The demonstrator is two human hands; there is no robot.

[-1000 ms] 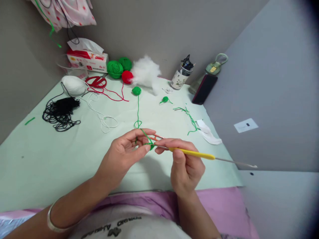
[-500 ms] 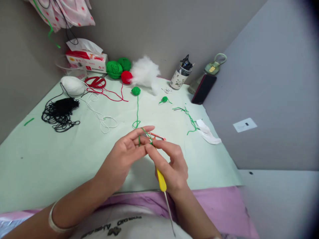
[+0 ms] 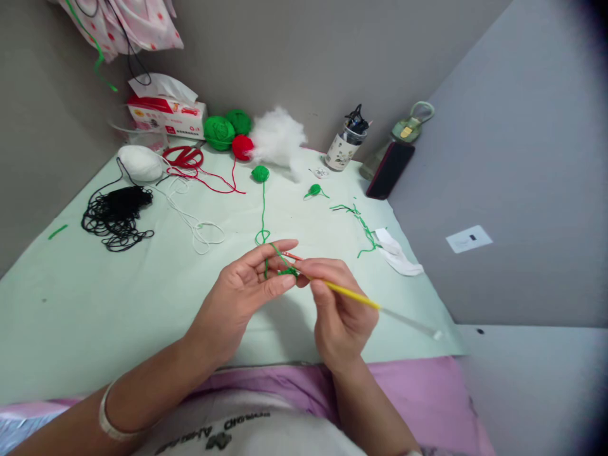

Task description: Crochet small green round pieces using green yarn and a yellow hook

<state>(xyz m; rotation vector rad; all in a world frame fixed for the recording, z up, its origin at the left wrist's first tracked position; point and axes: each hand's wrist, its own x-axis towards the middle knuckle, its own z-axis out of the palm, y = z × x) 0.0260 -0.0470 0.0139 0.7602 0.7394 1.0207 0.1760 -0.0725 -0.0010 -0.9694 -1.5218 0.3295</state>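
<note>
1. Right hand (image 3: 344, 310): we are finding it closed around a slim crochet hook with a yellow handle and metal shaft (image 3: 349, 295).
2. Left hand (image 3: 237, 285): we are seeing thumb and fingers pinching a small green crocheted yarn piece (image 3: 288, 272) at the fingertips, just beside the right fingers; a thin orange clip (image 3: 291, 256) is showing beyond; we cannot tell what is holding it.
3. Change: half a second ago the hook's rear end was pointing down to the lap; now it is slanting out rightward, its end blurring. We are judging that the hook is being turned at the piece, which is staying pinched.
4. Surface, pale green cloth (image 3: 142, 316): a small green yarn ball (image 3: 260, 173) is trailing a strand to the left hand; a tangled black yarn heap (image 3: 118, 212), an oval white yarn ball (image 3: 140, 163) and fluffy white stuffing (image 3: 278, 139) are lying farther out.
5. Room: a plain grey wall (image 3: 266, 57) is standing behind; a pink-and-white spotted cloth (image 3: 142, 25) is hanging upper left.
</note>
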